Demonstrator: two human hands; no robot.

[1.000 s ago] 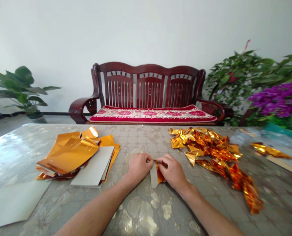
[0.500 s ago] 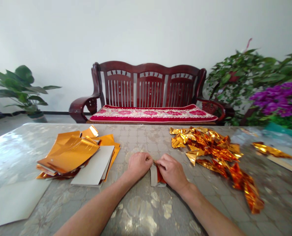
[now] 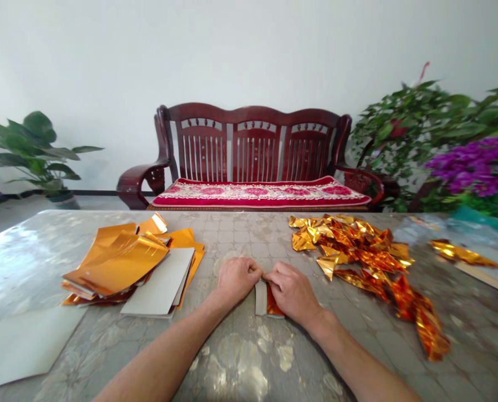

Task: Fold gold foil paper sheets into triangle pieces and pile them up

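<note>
In the middle of the table, both hands meet over a small folded sheet of foil paper (image 3: 261, 300), pale on one side and shiny orange on the other. My left hand (image 3: 239, 278) pinches its far end with thumb and finger. My right hand (image 3: 291, 289) is closed on the same end from the right, its fingertips almost touching the left ones. The paper's near end shows between my wrists, with a pale strip on the left and orange on the right. The pinched end is mostly hidden by my fingers.
A stack of orange foil sheets (image 3: 119, 259) lies to the left, with a pale sheet (image 3: 27, 340) nearer me. Folded shiny foil pieces (image 3: 358, 251) are heaped to the right. Clear plastic (image 3: 420, 230) sits at the far right. A wooden bench (image 3: 253, 145) stands behind the table.
Both hands stay at the same spot, with only small finger shifts. The folded paper's near end has moved slightly, and more of its orange side shows beside the pale strip.
</note>
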